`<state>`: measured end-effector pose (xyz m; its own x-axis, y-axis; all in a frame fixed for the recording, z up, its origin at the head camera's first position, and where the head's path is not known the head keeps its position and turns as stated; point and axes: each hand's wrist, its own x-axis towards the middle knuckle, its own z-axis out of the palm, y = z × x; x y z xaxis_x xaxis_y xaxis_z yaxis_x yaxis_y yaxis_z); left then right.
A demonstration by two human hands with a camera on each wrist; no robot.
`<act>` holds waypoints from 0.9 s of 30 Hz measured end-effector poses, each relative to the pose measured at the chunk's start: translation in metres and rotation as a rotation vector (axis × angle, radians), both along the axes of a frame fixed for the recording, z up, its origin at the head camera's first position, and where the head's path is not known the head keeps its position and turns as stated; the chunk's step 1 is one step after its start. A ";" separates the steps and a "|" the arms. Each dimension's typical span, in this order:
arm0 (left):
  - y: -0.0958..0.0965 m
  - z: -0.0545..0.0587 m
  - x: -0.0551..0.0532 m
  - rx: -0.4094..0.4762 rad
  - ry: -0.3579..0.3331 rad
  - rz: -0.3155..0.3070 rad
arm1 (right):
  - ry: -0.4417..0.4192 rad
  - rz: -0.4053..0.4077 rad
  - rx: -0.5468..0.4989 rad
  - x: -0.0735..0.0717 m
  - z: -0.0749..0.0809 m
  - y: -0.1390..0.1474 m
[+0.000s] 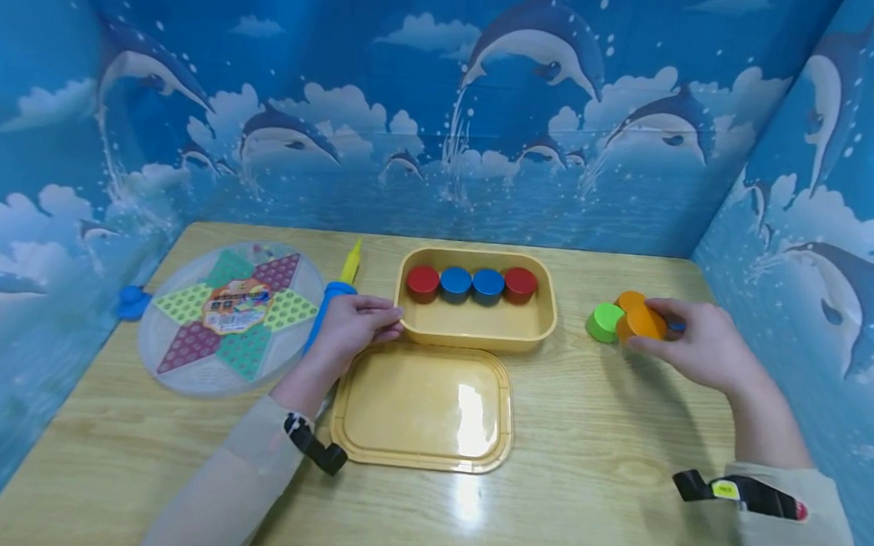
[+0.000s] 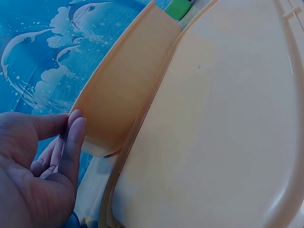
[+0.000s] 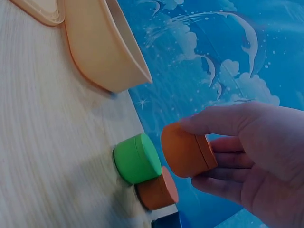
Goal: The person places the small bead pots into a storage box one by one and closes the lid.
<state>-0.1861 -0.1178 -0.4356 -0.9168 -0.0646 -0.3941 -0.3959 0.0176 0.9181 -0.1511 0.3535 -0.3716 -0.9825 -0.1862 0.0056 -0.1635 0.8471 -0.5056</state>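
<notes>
My left hand [image 1: 354,326] pinches the left rim of a tan plastic box [image 1: 474,334] between thumb and fingers. Inside the box two red round tubs [image 1: 423,284] and two blue round tubs [image 1: 488,286] stand in a row. With thumb and fingers my right hand [image 1: 699,343] holds an orange round tub [image 3: 185,149] above the table, right of the box. Close by it on the table are a green tub [image 3: 137,159], a second orange tub [image 3: 158,189] and a dark blue one [image 3: 167,221], mostly hidden in the head view.
A tan lid [image 1: 423,406] lies flat in front of the box. On the left is a round Chinese checkers board [image 1: 235,319] in clear plastic. A blue and yellow tool [image 1: 341,287] lies beside it, and a small blue object [image 1: 132,303] sits at the left edge.
</notes>
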 end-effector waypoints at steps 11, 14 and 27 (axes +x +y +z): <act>0.000 0.001 0.000 0.006 -0.011 0.006 | -0.032 0.072 -0.064 -0.008 0.019 -0.033; 0.001 0.002 -0.001 -0.002 -0.010 0.006 | -0.049 0.098 -0.091 -0.012 0.024 -0.044; 0.002 0.002 0.000 -0.012 0.002 0.008 | -0.058 0.225 -0.136 -0.036 0.040 -0.090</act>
